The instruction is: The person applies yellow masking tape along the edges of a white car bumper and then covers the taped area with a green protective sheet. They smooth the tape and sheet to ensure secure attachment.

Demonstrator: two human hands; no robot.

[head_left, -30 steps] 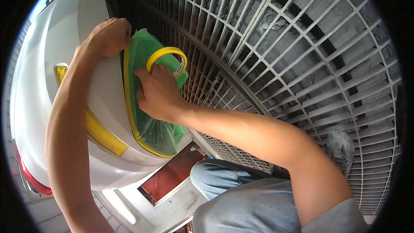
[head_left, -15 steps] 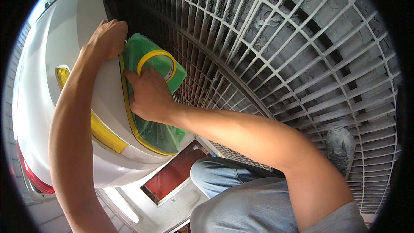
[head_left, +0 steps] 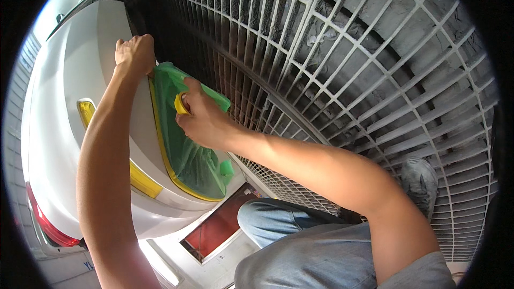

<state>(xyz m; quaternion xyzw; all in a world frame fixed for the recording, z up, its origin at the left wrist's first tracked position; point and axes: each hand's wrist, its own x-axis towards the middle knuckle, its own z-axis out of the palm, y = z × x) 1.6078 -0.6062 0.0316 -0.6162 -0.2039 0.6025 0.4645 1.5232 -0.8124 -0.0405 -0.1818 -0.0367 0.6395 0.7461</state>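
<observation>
My right hand (head_left: 206,118) is closed around a roll of yellow masking tape (head_left: 182,104), which is turned nearly edge-on. Just behind it, green translucent masking film (head_left: 184,152) hangs along the lower edge of a white car bumper (head_left: 152,144). A strip of yellow tape (head_left: 161,152) runs down that edge and borders the film. Farther up, my left hand (head_left: 137,53) is closed at the bumper's edge, by the film's top corner. Whatever its fingers grip is hidden.
Yellow tape also covers the bumper's slots (head_left: 143,180). A red tail light (head_left: 48,219) is at the left. Metal floor grating (head_left: 342,69) spreads across the right, with a grey shoe (head_left: 420,184) on it. My jean-clad knees (head_left: 305,246) are bent below.
My right hand has drawn away from the taped edge toward the right, and the tape roll has turned from face-on to edge-on. My left hand stays at the bumper's edge while the view shifts slightly.
</observation>
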